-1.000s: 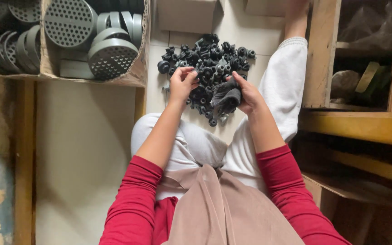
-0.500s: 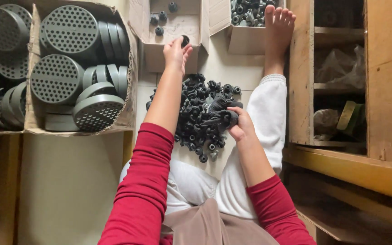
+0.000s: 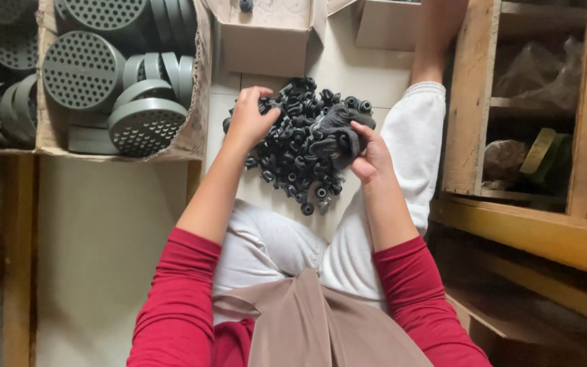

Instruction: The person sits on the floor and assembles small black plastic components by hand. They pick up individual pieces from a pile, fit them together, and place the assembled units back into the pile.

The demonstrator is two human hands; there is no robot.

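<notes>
One heap of small black rubber fittings lies on the pale floor between the person's legs. The left hand is curled on the heap's left edge, pinching some pieces; the right hand grips a dark bunch at its right. Beyond the heap stand two open cardboard boxes; left of it, grey perforated discs, too many to count.

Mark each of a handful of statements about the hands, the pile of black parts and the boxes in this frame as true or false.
1. The left hand rests on the pile of small black parts. True.
2. The right hand is empty. False: it grips a dark bundle at the pile's edge.
3. The perforated grey discs sit in a cardboard box on the left. True.
4. The pile lies inside the small open carton. False: it lies on the floor between the person's legs.
</notes>
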